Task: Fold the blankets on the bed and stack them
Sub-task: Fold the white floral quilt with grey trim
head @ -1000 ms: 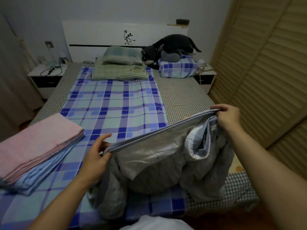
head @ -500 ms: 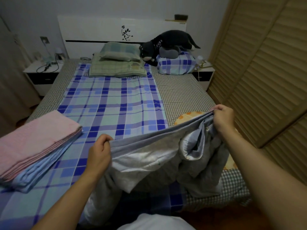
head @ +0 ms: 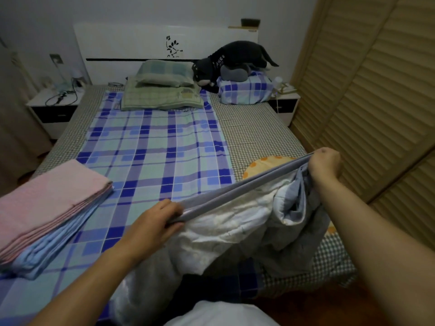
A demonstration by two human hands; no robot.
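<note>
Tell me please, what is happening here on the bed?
A person is folding blankets. The left hand and right hand each grip one end of the edge of a grey and white quilt, pulled taut above the bed, while the rest hangs crumpled below. A folded pink blanket already lies on a folded light blue blanket at the left.

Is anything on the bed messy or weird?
Only the grey quilt: the left hand and right hand stretch one edge, but the rest hangs bunched and crumpled. The folded pink and blue stack looks neat.
</note>
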